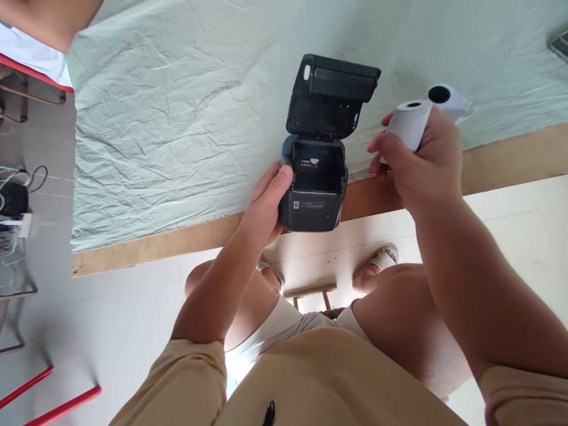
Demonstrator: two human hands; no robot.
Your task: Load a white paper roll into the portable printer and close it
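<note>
My left hand grips the left side of a black portable label printer, thumb on its edge. The printer's lid is flipped up, baring an inner bay with no roll in it. Over to the right, my right hand holds a white paper roll between thumb and fingers, apart from the printer. Just behind that hand, a second white paper roll rests on the cloth, its dark core facing up and a loose end at its right.
A pale green cloth covers the table, whose wooden edge runs along the front. Another person's arm reaches in at the top left. A dark object lies at the far right. Cables and red bars are at the left.
</note>
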